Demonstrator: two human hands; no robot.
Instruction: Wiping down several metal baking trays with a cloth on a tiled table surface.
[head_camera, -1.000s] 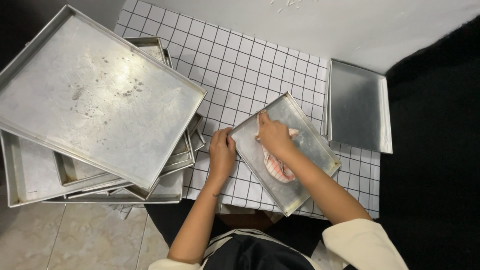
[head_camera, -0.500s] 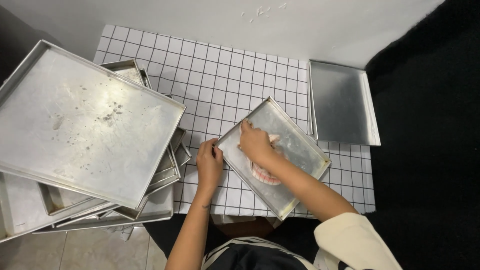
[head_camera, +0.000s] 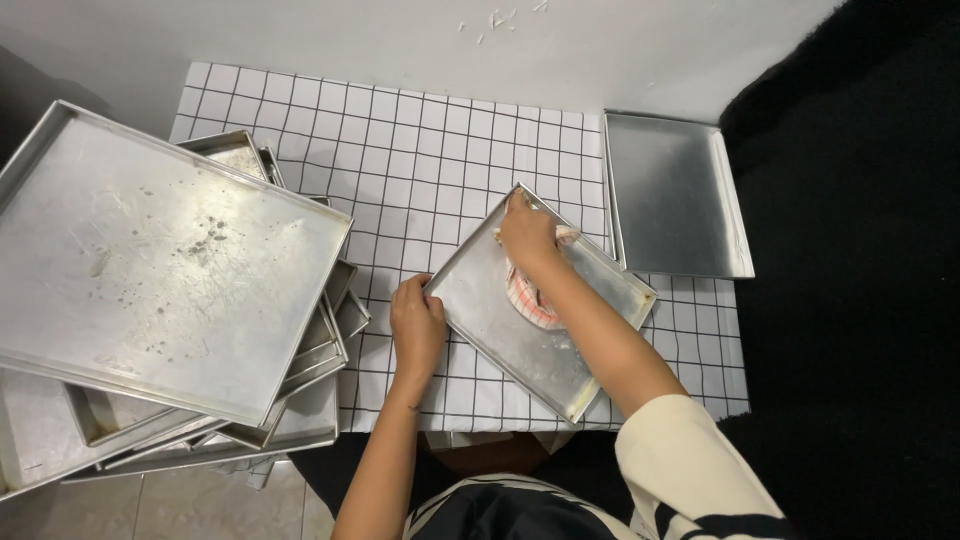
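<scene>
One small metal tray (head_camera: 520, 325) sits tilted on the checkered tablecloth (head_camera: 420, 150), pretty much in the middle of it. The left hand (head_camera: 417, 325) grips the tray's near-left edge, fingers curled over the rim. The right hand (head_camera: 528, 235) is inside the tray at its far corner, pressing down on one red-and-white cloth (head_camera: 535, 300) that lies flat on the tray floor. One more clean tray (head_camera: 672, 195) lies just right of that tray, and left of it there's a messy stack of trays (head_camera: 170, 300), at least five, biggest one on top.
</scene>
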